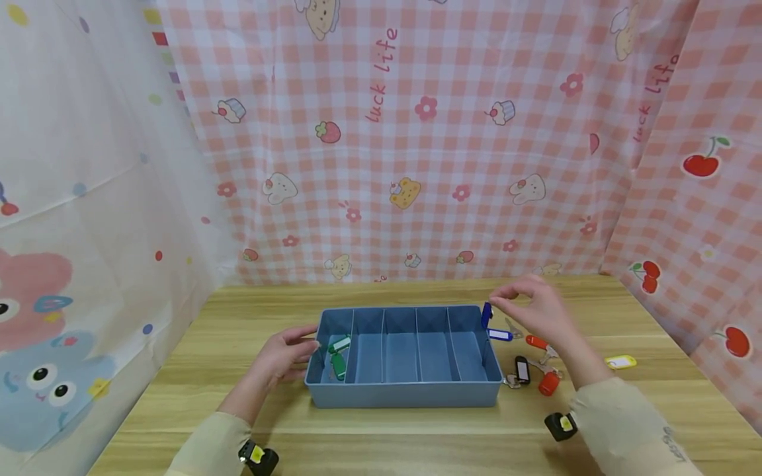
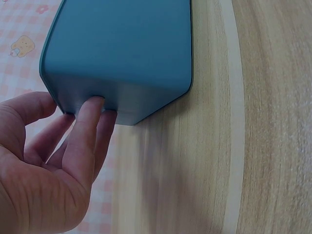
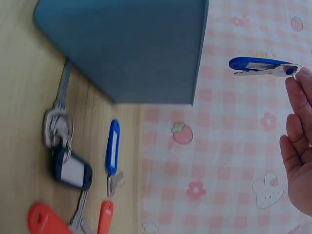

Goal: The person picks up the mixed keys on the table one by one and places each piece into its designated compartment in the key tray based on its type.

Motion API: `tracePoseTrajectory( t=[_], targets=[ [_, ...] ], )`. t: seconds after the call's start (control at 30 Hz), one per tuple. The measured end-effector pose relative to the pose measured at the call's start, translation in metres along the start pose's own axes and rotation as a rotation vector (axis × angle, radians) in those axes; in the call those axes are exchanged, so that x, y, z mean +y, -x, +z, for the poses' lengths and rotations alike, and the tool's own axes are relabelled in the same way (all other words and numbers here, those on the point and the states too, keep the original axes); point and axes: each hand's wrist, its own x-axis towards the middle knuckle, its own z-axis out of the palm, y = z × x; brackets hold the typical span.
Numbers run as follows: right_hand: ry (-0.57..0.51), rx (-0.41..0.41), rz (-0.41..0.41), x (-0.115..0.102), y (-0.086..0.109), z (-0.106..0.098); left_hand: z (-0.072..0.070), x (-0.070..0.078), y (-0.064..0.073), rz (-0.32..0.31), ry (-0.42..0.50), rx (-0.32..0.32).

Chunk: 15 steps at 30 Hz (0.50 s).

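Note:
A blue-grey box (image 1: 405, 395) with several compartments stands on the table. My left hand (image 1: 286, 357) holds its left end, thumb at the rim and other fingertips against the outer wall (image 2: 126, 100). Two green-tagged keys (image 1: 338, 365) lie in the leftmost compartment; the others look bare. Beside the back right corner, my right hand (image 1: 536, 307) pinches a key with a blue tag (image 3: 258, 63) by its ring end. Tag and key dangle from the fingertips, apart from the box in the right wrist view. Another blue-tagged key (image 1: 501, 335) lies on the table below.
Right of the box lie a black-tagged key (image 1: 522, 370), a red tag (image 1: 549, 383), an orange-red tag (image 1: 537, 342) with keys, and a yellow tag (image 1: 621, 361) farther right. A checked cloth (image 1: 405, 145) hangs behind the wooden table (image 1: 381, 436).

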Motion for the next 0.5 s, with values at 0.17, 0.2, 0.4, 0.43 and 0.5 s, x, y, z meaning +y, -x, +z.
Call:
tracePoseTrajectory(
  t=[0.17,0.2,0.4,0.43,0.5],
  targets=[
    [-0.013,-0.017,0.004,-0.007,-0.005,0.010,0.000,0.000,0.000,0.005,0.000,-0.005],
    [-0.014,-0.019,0.000,-0.008,-0.006,0.012,0.000,0.000,0.000,0.006,0.002,-0.005],
    [-0.064,-0.035,-0.025,-0.018,-0.009,0.023,0.000,0.000,0.000,0.003,0.003,-0.003],
    [-0.075,-0.037,-0.030,-0.019,-0.010,0.025,0.000,0.000,0.000,0.002,0.004,-0.001],
    [-0.087,-0.036,-0.051,-0.022,-0.011,0.029,0.000,0.001,0.000,0.000,0.003,-0.002]
  ],
)
